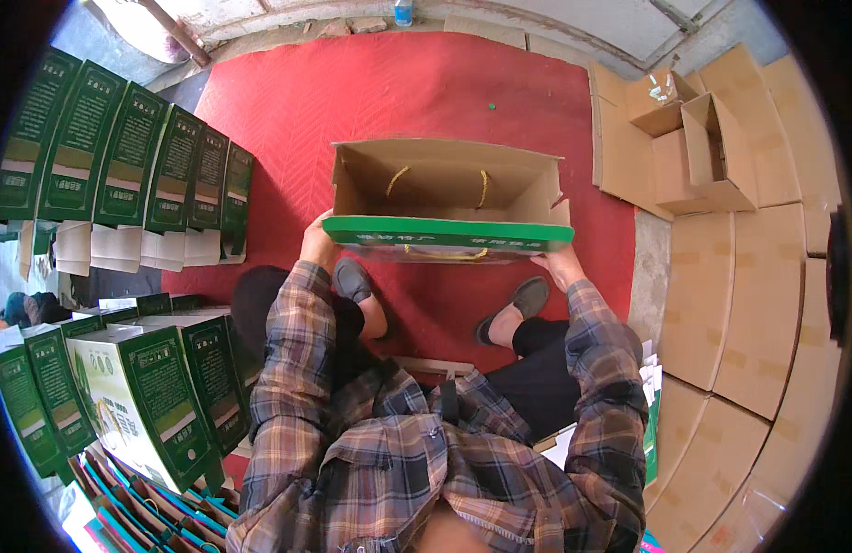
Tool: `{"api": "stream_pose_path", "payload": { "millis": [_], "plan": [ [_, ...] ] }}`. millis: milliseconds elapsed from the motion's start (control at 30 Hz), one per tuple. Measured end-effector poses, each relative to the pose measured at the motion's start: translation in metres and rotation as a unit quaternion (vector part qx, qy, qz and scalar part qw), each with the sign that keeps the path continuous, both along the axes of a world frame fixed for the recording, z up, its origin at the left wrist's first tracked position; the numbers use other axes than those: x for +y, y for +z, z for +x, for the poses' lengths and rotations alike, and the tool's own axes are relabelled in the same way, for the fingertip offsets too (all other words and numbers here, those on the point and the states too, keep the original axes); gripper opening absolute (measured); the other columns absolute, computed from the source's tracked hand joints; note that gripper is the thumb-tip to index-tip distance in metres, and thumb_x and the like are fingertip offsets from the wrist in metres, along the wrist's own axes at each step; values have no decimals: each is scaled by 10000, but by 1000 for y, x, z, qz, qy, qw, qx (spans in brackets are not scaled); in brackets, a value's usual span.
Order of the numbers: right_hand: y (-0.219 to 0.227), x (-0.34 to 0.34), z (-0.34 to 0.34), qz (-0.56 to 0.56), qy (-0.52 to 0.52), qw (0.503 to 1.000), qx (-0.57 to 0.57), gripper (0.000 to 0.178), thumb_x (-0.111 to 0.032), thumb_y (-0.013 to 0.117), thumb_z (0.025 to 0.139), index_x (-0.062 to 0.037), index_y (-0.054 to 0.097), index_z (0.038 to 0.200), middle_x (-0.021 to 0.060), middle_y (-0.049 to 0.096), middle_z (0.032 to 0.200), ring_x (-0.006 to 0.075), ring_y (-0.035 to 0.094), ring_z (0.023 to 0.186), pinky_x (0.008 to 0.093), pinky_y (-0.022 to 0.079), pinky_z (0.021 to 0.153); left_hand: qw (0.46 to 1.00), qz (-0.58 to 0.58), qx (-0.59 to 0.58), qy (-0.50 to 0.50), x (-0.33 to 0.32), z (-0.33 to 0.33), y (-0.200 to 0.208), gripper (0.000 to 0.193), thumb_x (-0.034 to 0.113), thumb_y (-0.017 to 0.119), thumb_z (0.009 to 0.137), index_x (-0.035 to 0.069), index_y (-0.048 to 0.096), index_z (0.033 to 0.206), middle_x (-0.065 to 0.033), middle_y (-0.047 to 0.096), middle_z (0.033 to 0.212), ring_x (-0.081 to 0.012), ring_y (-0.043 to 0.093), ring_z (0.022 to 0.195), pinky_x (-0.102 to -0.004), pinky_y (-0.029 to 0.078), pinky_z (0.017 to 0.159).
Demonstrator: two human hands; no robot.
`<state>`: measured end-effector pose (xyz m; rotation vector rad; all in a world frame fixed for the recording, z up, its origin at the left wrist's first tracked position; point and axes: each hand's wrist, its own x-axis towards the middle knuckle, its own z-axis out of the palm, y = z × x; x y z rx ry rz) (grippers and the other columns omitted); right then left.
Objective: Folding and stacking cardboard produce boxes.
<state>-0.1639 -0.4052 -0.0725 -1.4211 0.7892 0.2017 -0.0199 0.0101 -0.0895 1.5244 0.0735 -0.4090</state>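
Observation:
Between my two hands is a green cardboard gift box (449,230) with its top open and its bare brown inside showing. Yellow cord handles (484,189) hang on the inner far wall, and another cord loop shows on the near outer side. My left hand (317,241) grips the box's left end near the green rim. At the right end, my right hand (562,265) holds the lower near corner. The fingers of both hands are partly hidden behind the box. I see nothing inside it but the cords.
Upright green boxes (131,152) stand in a row at the left, with more boxes (140,396) below them. Flat folded bags or cartons (140,502) lie at the lower left. Brown cartons (730,295) are stacked along the right. A red mat (398,92) covers the floor.

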Motion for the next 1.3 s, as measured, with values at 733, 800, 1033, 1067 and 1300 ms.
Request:
{"api": "stream_pose_path", "payload": {
  "millis": [733,800,1033,1067,1300],
  "plan": [
    [29,0,8,-66,147,986,-36,412,-137,599,891,-42,518,1283,120,595,1154,178,594,980,314,517,771,978,139,31,-154,16,-5,16,551,233,697,824,70,517,1319,-77,536,1140,-144,579,920,-265,485,730],
    [36,6,10,-6,136,991,-16,436,-247,558,938,-25,479,1304,132,542,1251,209,571,1082,354,503,860,983,97,28,-151,11,-10,23,576,262,692,831,56,497,1332,-99,521,1210,-179,553,1027,-295,458,835],
    [53,12,22,46,116,992,-14,574,-380,509,955,-24,374,1383,155,480,1331,233,509,1188,397,470,913,973,111,-79,-188,7,-15,38,715,226,780,755,23,452,1357,-146,569,1235,-231,492,1196,-355,380,1013],
    [55,14,23,53,102,993,-19,551,-361,523,952,-16,402,1364,157,477,1336,234,510,1187,384,460,922,977,144,-51,-149,7,-12,33,689,180,804,724,16,495,1318,-142,593,1193,-211,543,1123,-341,434,955],
    [36,28,12,-503,244,815,-148,522,-251,744,752,-38,575,1197,153,535,1235,327,477,1171,394,402,975,887,376,-269,-18,-24,-8,18,470,204,775,702,89,617,1129,-125,593,1062,-287,559,995,-382,463,857]
  ]
}}
